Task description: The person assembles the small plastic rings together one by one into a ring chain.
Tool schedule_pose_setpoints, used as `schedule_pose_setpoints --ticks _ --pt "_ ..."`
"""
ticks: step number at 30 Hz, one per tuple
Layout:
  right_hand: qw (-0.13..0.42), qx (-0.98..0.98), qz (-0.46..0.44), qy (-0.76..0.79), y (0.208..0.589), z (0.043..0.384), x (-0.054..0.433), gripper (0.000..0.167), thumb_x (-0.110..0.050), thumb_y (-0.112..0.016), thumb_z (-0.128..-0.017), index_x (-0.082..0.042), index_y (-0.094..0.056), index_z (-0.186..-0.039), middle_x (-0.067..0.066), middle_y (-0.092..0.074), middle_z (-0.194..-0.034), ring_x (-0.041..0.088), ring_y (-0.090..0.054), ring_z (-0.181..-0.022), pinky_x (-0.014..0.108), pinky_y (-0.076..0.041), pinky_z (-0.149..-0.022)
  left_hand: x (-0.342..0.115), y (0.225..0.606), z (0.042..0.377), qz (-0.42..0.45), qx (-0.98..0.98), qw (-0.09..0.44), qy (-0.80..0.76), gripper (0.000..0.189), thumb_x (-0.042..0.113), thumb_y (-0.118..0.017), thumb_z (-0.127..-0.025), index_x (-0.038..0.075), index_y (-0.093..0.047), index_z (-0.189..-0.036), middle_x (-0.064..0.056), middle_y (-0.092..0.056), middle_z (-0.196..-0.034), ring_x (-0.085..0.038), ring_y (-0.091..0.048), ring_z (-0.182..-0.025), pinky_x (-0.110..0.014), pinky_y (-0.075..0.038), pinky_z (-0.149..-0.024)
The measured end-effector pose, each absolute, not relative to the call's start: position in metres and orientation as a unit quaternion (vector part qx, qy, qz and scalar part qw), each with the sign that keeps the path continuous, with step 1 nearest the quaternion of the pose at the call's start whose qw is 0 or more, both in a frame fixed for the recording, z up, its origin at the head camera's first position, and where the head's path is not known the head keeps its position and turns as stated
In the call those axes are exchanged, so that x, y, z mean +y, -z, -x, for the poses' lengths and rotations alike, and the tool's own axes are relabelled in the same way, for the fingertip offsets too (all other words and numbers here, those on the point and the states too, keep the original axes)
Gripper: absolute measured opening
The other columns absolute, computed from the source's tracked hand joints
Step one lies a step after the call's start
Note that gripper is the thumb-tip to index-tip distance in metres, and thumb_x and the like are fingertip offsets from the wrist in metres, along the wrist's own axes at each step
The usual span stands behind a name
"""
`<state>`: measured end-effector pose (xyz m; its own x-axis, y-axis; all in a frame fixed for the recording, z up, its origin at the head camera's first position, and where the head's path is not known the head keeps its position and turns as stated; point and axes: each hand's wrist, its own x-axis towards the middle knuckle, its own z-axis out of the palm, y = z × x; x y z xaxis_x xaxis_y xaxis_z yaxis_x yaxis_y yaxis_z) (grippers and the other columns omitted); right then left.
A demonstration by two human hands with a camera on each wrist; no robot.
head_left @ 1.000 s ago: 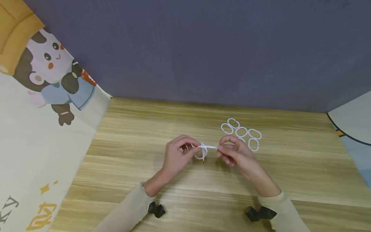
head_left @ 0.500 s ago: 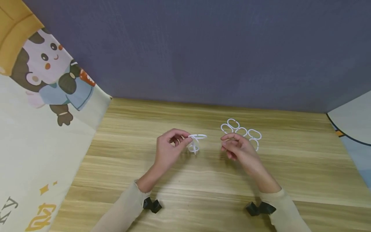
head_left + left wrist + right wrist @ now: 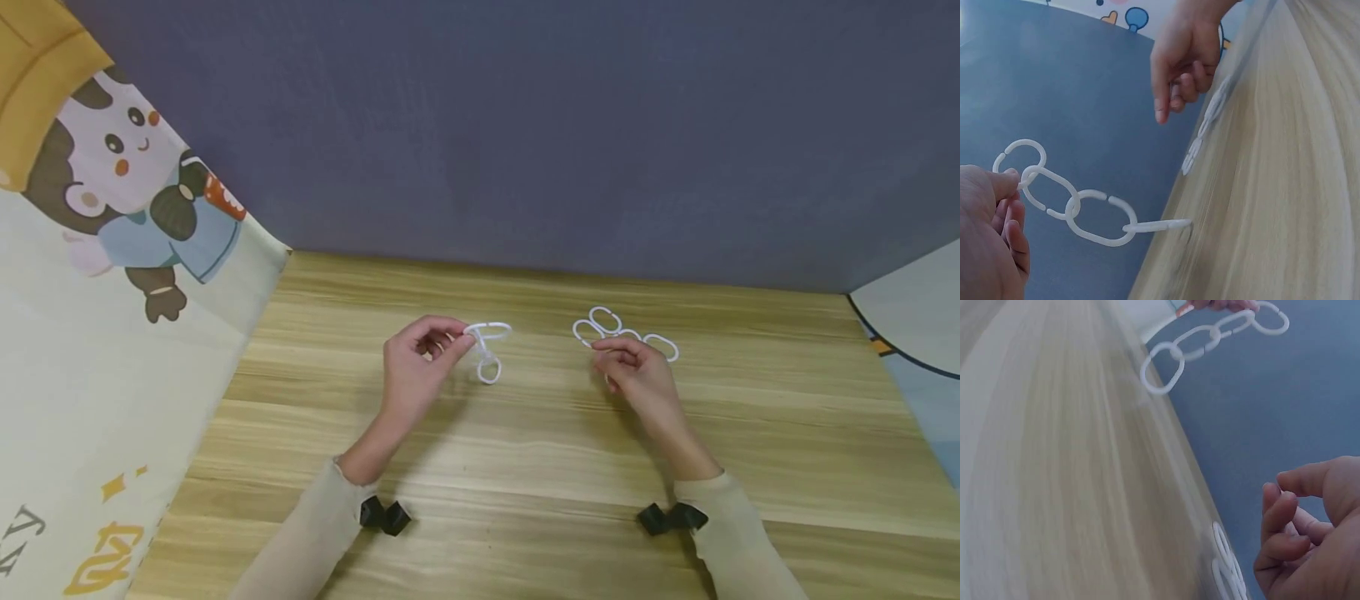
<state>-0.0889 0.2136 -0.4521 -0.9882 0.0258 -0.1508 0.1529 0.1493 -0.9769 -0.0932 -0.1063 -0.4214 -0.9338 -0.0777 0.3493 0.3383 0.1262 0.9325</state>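
My left hand [image 3: 420,358] pinches the top link of a short chain of white plastic C-shaped links [image 3: 1100,241] between thumb and forefinger. From there the chain hangs above the table, several oval links joined one through another, each with a small gap in its side. My right hand [image 3: 641,375] hovers over the loose white links [image 3: 576,331] at the back right, its fingers loosely bent. Nothing shows between its thumb and fingertips in the right wrist view. Part of the loose group is hidden beneath that hand.
A wood-grain table [image 3: 480,467] spreads under both hands. Behind it rises a dark blue-grey panel [image 3: 487,133], and a printed cartoon wall [image 3: 82,350] stands at the left. Black blocks [image 3: 386,517] sit at both wrists.
My left hand has moved left and away from me with the chain. My right hand has come off the top link and shifted slightly right, over the loose links.
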Motion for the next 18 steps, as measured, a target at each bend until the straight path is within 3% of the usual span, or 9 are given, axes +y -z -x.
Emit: schedule_pose_setpoints --ticks 6,9,16,18 --pt "0.011 0.784 -0.047 0.619 0.461 0.098 0.222 0.025 0.003 -0.073 -0.1 0.015 -0.072 -0.122 -0.003 -0.075 -0.096 0.005 -0.068 -0.085 0.015 -0.054 -0.069 -0.106 0.425 0.096 0.091 -0.732 0.153 0.657 0.014 -0.004 -0.089 -0.089 -0.005 -0.08 -0.1 -0.016 -0.077 -0.089 -0.008 -0.061 -0.073 -0.015 -0.047 -0.062" --pt "0.0 0.792 -0.041 0.609 0.465 0.102 0.226 0.024 0.003 -0.075 -0.1 0.016 -0.073 -0.12 -0.003 -0.076 -0.096 0.004 -0.069 -0.085 0.015 -0.055 -0.071 -0.104 0.428 0.098 0.09 -0.734 0.141 0.658 0.013 -0.004 -0.089 -0.09 -0.005 -0.08 -0.099 -0.015 -0.077 -0.089 -0.009 -0.061 -0.074 -0.015 -0.047 -0.062" --pt "-0.035 0.82 -0.037 0.57 0.474 0.112 0.235 0.021 0.003 -0.078 -0.099 0.016 -0.076 -0.116 0.023 -0.079 -0.101 -0.001 -0.067 -0.078 0.013 -0.056 -0.069 -0.099 0.436 0.102 0.077 -0.738 0.125 0.659 0.013 -0.004 -0.089 -0.089 -0.006 -0.08 -0.099 -0.017 -0.078 -0.092 -0.008 -0.061 -0.075 -0.015 -0.049 -0.065" --pt "-0.051 0.833 -0.036 0.55 0.475 0.114 0.237 0.019 0.002 -0.08 -0.098 0.014 -0.078 -0.113 0.025 -0.079 -0.1 -0.003 -0.065 -0.076 0.012 -0.053 -0.068 -0.097 0.437 0.103 0.076 -0.737 0.123 0.66 0.014 -0.005 -0.089 -0.089 -0.006 -0.08 -0.1 -0.018 -0.078 -0.092 -0.008 -0.061 -0.075 -0.015 -0.048 -0.065"
